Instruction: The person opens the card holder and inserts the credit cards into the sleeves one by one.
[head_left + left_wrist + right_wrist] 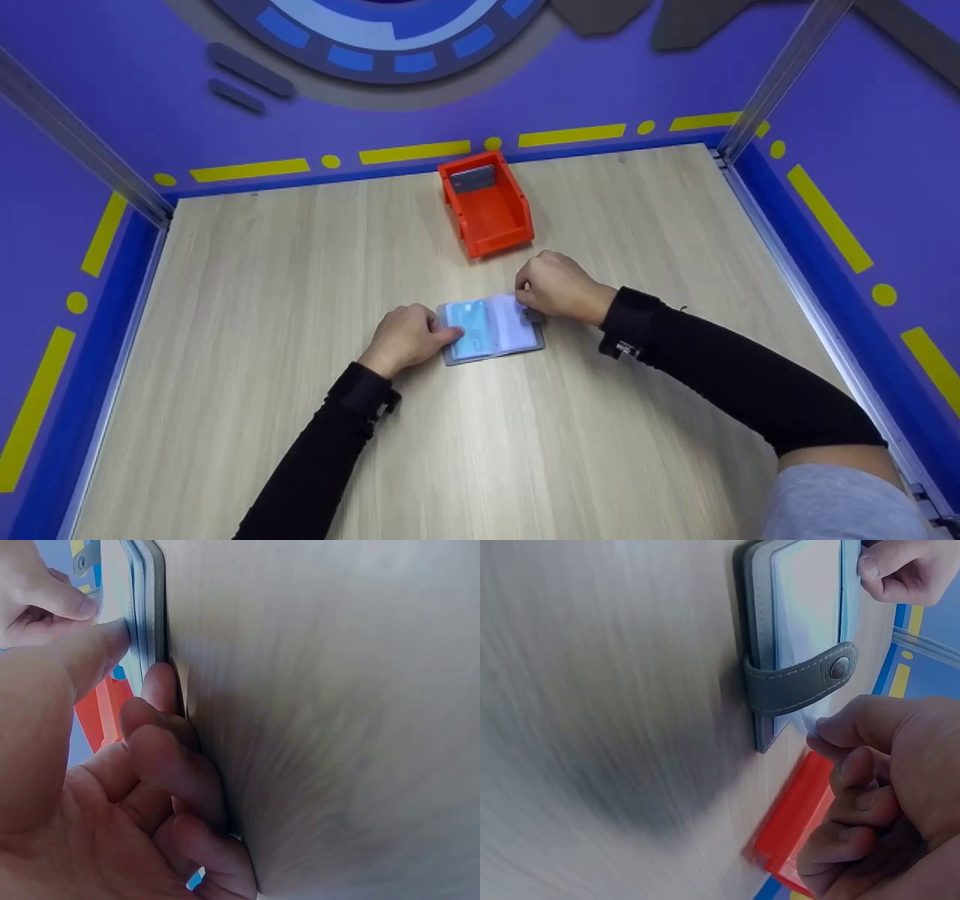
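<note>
Card wallet open on table, six o'clock of red bin. Left hand pinches its nine-o'clock edge; right hand pinches clear sleeve near one o'clock, corner masked. Blue card print unreadable; bin part-hidden in wrist views.

Work booth w/ alu-framed panels

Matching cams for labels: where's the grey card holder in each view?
Head: the card holder lies open, just below the picture's middle.
Left wrist: card holder at the top, left of centre, seen nearly edge-on.
Right wrist: card holder in the upper part, right of centre, strap showing.
Shared landmark: red bin, upper middle in head, left side in left wrist, lower right in right wrist.
</note>
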